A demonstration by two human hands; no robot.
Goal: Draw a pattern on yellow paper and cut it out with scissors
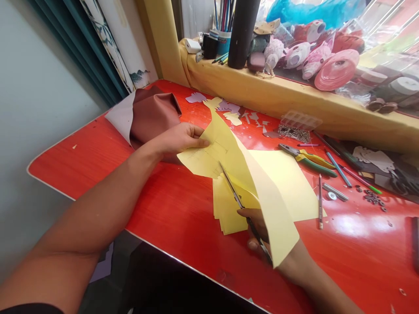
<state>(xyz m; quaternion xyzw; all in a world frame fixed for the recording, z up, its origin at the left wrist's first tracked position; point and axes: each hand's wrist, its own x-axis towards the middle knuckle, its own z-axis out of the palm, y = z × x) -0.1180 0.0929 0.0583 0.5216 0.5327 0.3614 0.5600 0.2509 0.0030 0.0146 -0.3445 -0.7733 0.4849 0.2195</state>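
Observation:
My left hand (185, 138) pinches the left part of a yellow sheet (225, 144) between thumb and fingers, holding it above the table. Faint pencil lines show on the sheet near my thumb. In my right hand (258, 226) is a pair of scissors (236, 196), partly covered by the sheet, with the blades pointing up and left at the sheet's lower edge. The sheet curls down over my right hand and wrist. Below it lie more yellow sheets (225, 220), and another flat yellow sheet (278, 170) extends to the right.
A folded brown leather-like piece (152, 113) lies at the back left of the red table (176, 235). Cut yellow and purple shapes (231, 117) lie near the sill. Pliers (307, 159), a pencil (320, 203) and small black rings (373, 198) are to the right.

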